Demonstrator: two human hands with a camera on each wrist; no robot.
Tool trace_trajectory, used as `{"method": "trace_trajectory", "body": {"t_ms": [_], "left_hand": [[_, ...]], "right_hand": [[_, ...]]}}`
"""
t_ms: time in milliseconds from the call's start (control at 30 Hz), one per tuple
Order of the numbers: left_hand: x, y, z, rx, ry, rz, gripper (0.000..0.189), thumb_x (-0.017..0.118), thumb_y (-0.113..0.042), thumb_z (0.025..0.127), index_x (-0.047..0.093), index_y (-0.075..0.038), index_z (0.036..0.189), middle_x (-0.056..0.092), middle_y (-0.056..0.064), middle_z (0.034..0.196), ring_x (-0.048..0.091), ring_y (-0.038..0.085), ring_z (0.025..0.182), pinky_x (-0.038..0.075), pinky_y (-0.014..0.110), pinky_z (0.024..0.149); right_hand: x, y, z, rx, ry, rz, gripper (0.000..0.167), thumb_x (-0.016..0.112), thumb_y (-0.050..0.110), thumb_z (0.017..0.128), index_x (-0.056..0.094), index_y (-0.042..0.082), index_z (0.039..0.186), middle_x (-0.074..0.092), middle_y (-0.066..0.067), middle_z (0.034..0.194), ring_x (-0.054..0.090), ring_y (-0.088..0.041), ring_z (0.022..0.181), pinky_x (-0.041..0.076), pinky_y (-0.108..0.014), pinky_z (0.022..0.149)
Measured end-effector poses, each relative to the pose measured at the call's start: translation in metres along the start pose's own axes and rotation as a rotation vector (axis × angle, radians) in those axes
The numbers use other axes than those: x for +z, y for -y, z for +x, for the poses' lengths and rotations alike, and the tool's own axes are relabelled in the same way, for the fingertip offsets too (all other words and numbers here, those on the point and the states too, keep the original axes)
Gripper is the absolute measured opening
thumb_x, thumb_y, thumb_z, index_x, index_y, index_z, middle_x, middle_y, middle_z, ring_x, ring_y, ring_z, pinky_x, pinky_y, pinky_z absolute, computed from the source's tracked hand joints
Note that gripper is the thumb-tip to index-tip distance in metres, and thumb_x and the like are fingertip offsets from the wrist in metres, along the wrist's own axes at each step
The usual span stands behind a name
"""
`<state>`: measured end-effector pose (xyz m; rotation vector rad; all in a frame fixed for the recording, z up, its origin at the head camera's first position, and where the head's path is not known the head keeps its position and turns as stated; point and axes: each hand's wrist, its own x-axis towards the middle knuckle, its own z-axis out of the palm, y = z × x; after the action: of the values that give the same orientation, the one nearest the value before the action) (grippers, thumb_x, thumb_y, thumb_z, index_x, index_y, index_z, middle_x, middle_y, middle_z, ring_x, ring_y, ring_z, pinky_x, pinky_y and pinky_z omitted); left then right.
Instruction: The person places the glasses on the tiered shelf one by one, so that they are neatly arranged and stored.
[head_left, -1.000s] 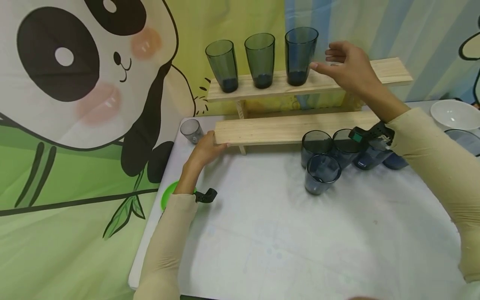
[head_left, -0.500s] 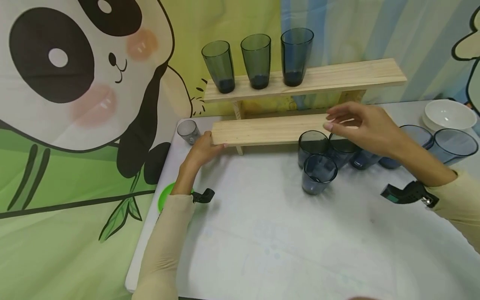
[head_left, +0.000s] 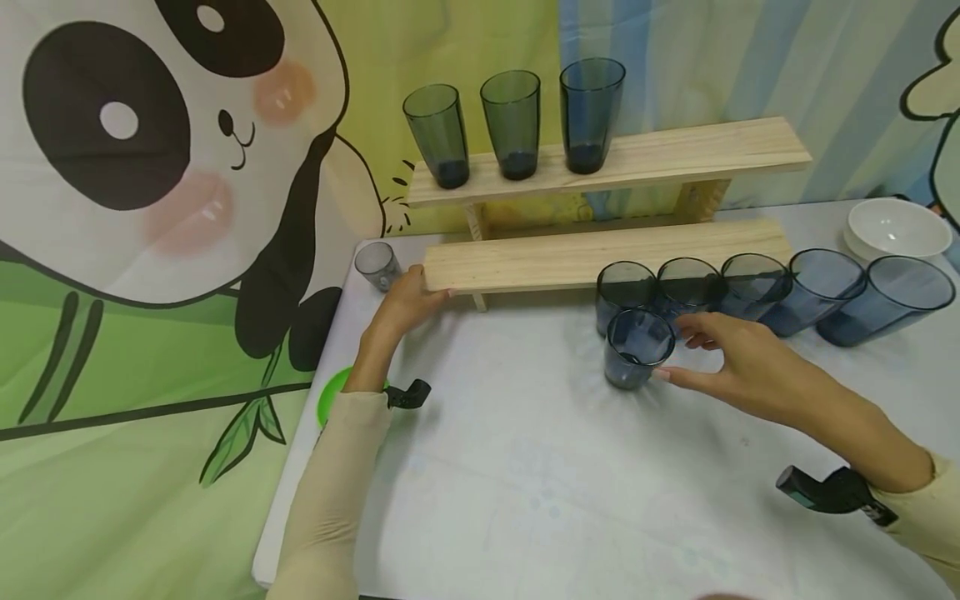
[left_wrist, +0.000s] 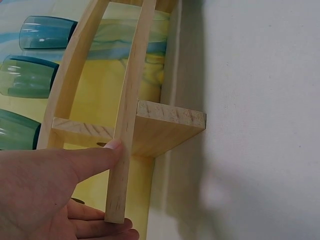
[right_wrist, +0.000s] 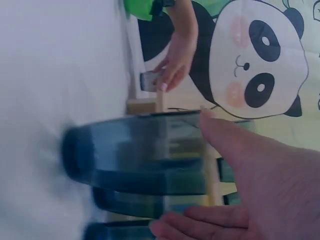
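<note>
My left hand [head_left: 405, 304] holds the left end of the lower board [head_left: 517, 262] of a two-tier wooden shelf; in the left wrist view its thumb lies on one face and the fingers on the other. My right hand [head_left: 757, 371] is at the right side of the front blue-grey drinking glass [head_left: 636, 367], thumb and fingers spread on either side near the rim. Whether they touch it I cannot tell. That glass [right_wrist: 135, 150] fills the middle of the right wrist view, blurred. Behind it, several similar glasses [head_left: 821, 287] stand in a row.
Three tinted glasses [head_left: 510, 125] stand on the left half of the upper board [head_left: 712, 154]. A small clear cup [head_left: 377, 265] is beside my left hand. A green dish [head_left: 330, 396] lies partly under my left forearm. A white bowl [head_left: 896, 229] sits at the back right.
My right hand has come down from beside the rightmost glass on the upper board, past the row, to the front glass. My left hand has stayed on the board's end.
</note>
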<state>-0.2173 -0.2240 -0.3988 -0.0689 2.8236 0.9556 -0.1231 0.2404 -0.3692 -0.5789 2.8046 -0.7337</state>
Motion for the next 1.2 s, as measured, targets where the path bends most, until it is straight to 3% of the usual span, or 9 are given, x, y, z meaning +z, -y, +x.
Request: {"method": "trace_trajectory", "body": {"t_ms": [167, 333, 400, 467, 567, 633, 900, 1100, 1200], "left_hand": [[0.001, 0.000, 0.000, -0.009, 0.001, -0.012, 0.075, 0.071, -0.036, 0.101, 0.038, 0.007, 0.154, 0.052, 0.029, 0.148, 0.051, 0.042, 0.138, 0.041, 0.056, 0.116], [0.001, 0.000, 0.000, -0.003, 0.002, -0.016, 0.076, 0.071, -0.035, 0.101, 0.037, 0.007, 0.154, 0.052, 0.029, 0.148, 0.051, 0.042, 0.137, 0.041, 0.057, 0.116], [0.000, 0.000, 0.000, -0.003, -0.001, -0.014, 0.075, 0.071, -0.035, 0.101, 0.038, 0.007, 0.154, 0.053, 0.029, 0.147, 0.052, 0.042, 0.136, 0.041, 0.057, 0.115], [0.000, 0.000, 0.000, -0.003, -0.003, -0.011, 0.075, 0.071, -0.034, 0.101, 0.038, 0.007, 0.153, 0.053, 0.029, 0.146, 0.052, 0.042, 0.136, 0.041, 0.057, 0.115], [0.000, 0.000, 0.000, 0.002, -0.002, -0.010, 0.073, 0.071, -0.034, 0.101, 0.039, 0.008, 0.152, 0.054, 0.029, 0.146, 0.052, 0.042, 0.135, 0.041, 0.057, 0.115], [0.000, 0.000, 0.001, 0.007, 0.000, -0.010, 0.073, 0.071, -0.034, 0.101, 0.039, 0.007, 0.152, 0.053, 0.029, 0.146, 0.052, 0.042, 0.136, 0.041, 0.057, 0.115], [-0.001, 0.001, 0.003, 0.009, 0.000, -0.018, 0.073, 0.070, -0.034, 0.102, 0.038, 0.007, 0.153, 0.052, 0.029, 0.148, 0.050, 0.043, 0.139, 0.039, 0.057, 0.117], [0.001, 0.000, 0.004, 0.011, 0.010, -0.023, 0.074, 0.070, -0.035, 0.102, 0.038, 0.006, 0.154, 0.051, 0.028, 0.150, 0.050, 0.042, 0.140, 0.040, 0.056, 0.117], [0.001, 0.000, 0.002, -0.002, 0.011, -0.025, 0.075, 0.070, -0.036, 0.102, 0.038, 0.006, 0.154, 0.052, 0.029, 0.149, 0.051, 0.043, 0.139, 0.041, 0.057, 0.116]], "right_hand": [[0.031, -0.009, 0.001, 0.034, 0.010, 0.090, 0.106, 0.076, 0.063, 0.090, 0.034, -0.007, 0.159, 0.052, -0.036, 0.148, 0.055, -0.055, 0.130, 0.050, -0.069, 0.098], [0.065, -0.016, 0.004, 0.010, -0.113, 0.284, 0.099, 0.085, 0.045, 0.089, 0.034, 0.000, 0.161, 0.043, -0.031, 0.158, 0.049, -0.054, 0.139, 0.046, -0.064, 0.107], [0.075, -0.019, 0.008, -0.017, -0.181, 0.338, 0.093, 0.090, 0.038, 0.086, 0.041, 0.003, 0.157, 0.049, -0.026, 0.155, 0.050, -0.049, 0.141, 0.046, -0.056, 0.110], [0.084, -0.021, 0.010, -0.035, -0.234, 0.374, 0.090, 0.092, 0.034, 0.084, 0.044, 0.005, 0.155, 0.054, -0.022, 0.151, 0.052, -0.042, 0.140, 0.048, -0.040, 0.111], [0.092, -0.024, 0.013, -0.056, -0.272, 0.435, 0.090, 0.094, 0.027, 0.083, 0.045, 0.009, 0.155, 0.057, -0.016, 0.147, 0.053, -0.033, 0.138, 0.043, -0.014, 0.109], [0.096, -0.025, 0.013, -0.055, -0.288, 0.456, 0.088, 0.094, 0.025, 0.082, 0.045, 0.010, 0.155, 0.058, -0.014, 0.145, 0.053, -0.029, 0.135, 0.038, -0.004, 0.103], [0.103, -0.021, 0.012, -0.051, -0.344, 0.528, 0.080, 0.094, 0.017, 0.081, 0.052, 0.011, 0.149, 0.058, -0.013, 0.146, 0.053, -0.025, 0.138, 0.038, -0.004, 0.102], [0.104, -0.020, 0.010, -0.072, -0.333, 0.589, 0.075, 0.091, 0.010, 0.083, 0.053, 0.014, 0.148, 0.057, -0.008, 0.149, 0.049, 0.003, 0.135, 0.040, -0.007, 0.105], [0.104, -0.020, 0.009, -0.088, -0.322, 0.601, 0.074, 0.091, 0.009, 0.084, 0.055, 0.013, 0.148, 0.058, -0.010, 0.149, 0.049, 0.008, 0.132, 0.041, -0.009, 0.105]]}}
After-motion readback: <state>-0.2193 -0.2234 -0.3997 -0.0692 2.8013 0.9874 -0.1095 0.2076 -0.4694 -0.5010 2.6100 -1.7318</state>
